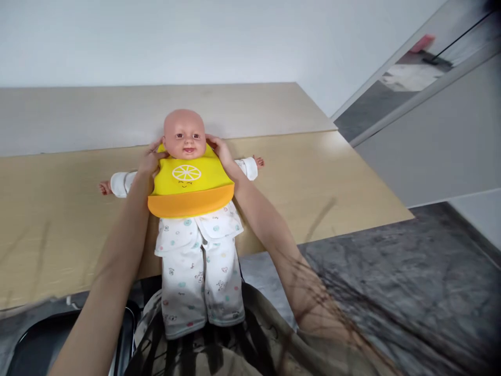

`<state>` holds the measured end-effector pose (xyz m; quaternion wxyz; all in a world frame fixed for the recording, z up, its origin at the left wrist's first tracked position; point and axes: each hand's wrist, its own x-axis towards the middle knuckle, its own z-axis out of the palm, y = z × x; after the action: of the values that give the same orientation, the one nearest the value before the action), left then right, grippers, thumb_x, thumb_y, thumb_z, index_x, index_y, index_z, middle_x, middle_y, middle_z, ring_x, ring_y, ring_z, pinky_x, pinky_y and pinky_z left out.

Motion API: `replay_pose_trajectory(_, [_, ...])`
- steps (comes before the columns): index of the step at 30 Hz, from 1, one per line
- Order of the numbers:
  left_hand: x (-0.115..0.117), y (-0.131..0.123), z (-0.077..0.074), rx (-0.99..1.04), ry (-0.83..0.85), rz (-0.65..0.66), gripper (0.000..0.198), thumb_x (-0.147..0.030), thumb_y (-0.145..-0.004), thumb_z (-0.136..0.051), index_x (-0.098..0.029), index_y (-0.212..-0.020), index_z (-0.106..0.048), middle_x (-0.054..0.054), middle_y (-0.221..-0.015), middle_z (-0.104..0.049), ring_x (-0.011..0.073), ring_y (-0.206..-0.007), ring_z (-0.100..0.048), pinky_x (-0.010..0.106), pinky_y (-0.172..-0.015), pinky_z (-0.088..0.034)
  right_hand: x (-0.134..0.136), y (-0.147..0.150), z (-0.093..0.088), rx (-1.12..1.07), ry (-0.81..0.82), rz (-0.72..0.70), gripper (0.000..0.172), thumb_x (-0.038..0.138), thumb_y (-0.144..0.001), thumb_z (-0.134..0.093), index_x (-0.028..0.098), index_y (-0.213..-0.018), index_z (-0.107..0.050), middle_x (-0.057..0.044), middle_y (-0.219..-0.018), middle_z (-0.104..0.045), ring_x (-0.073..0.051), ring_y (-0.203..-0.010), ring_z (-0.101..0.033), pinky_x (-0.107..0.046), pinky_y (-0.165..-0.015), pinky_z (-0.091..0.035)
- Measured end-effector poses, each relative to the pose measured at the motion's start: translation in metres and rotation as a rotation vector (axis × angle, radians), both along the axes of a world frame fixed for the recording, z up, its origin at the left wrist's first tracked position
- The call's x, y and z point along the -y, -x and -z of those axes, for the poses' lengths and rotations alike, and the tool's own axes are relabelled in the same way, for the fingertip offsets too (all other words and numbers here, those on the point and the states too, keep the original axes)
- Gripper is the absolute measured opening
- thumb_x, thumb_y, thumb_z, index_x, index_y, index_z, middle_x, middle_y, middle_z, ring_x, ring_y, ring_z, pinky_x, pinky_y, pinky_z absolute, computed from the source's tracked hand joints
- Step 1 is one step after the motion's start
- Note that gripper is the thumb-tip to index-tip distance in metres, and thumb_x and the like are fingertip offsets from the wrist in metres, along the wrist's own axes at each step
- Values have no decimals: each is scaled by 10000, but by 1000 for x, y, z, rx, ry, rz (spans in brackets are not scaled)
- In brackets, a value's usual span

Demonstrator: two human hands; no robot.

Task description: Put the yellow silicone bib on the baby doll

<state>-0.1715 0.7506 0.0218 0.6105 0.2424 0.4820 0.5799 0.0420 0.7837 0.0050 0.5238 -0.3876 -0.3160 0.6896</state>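
Observation:
A baby doll (183, 128) lies face up on the wooden table, its legs reaching past the near edge. It wears white patterned clothes (183, 277), with both arms spread out. Over its chest is a yellow bib (190, 175) with a citrus print and an orange lower pocket. My left hand (154, 156) is at the bib's neck edge on the left of the doll's head, fingers bent in against it. On the other side of the head, my right hand (219, 150) touches the bib's upper edge. Its fingertips are hidden behind the doll's neck.
The wooden table (313, 183) meets a paler raised board (254, 107) along the white wall. A black tray-like object (39, 344) is below at the lower left. Grey floor shows at the right, beside a panel and a glass opening.

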Motion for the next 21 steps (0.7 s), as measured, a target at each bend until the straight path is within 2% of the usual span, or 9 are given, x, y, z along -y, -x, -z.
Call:
replay_pose_trajectory(4, [0,1,7,1,12,-7,440,-17,-669,-691,-177,-1078,-708,-25,-707,-722,143,-625,-663,229,-579,-529,2,1,6,-18,19,-32,240,329,-831,-543,216,-1002,-668,4,-1127,-735,-209,-1198,-631,-391,-1122,-468])
replay_pose_trajectory(6, [0,2,11,10,14,-9,407,-38,-656,-686,-194,-1031,-710,-27,-704,-720,134,-581,-639,220,-543,-516,1,1,9,-40,16,-50,265,327,-817,-546,218,-1022,-672,7,-1145,-730,-212,-1194,-632,-387,-1123,-469])
replay_pose_trajectory(10, [3,6,16,39,-4,21,446,-80,-647,-706,-239,-1064,-701,-30,-755,-726,143,-622,-657,246,-599,-550,-2,3,11,-16,46,-32,238,323,-812,-549,227,-992,-671,7,-1120,-738,-211,-1202,-629,-381,-1131,-459])
replay_pose_trajectory(15, [11,10,14,79,0,35,703,-108,-576,-777,-290,-1245,-660,-10,-881,-754,171,-675,-680,305,-656,-573,5,4,5,-1,104,1,255,271,-803,-504,213,-977,-681,14,-1143,-738,-168,-1196,-617,-333,-1100,-457])
replay_pose_trajectory(21, [22,8,7,112,-40,150,528,-160,-525,-813,-264,-1037,-737,25,-950,-776,304,-898,-728,394,-748,-607,24,-3,1,83,15,-14,367,290,-896,-389,144,-1103,-655,-5,-1220,-710,-131,-1154,-592,-337,-1073,-411])
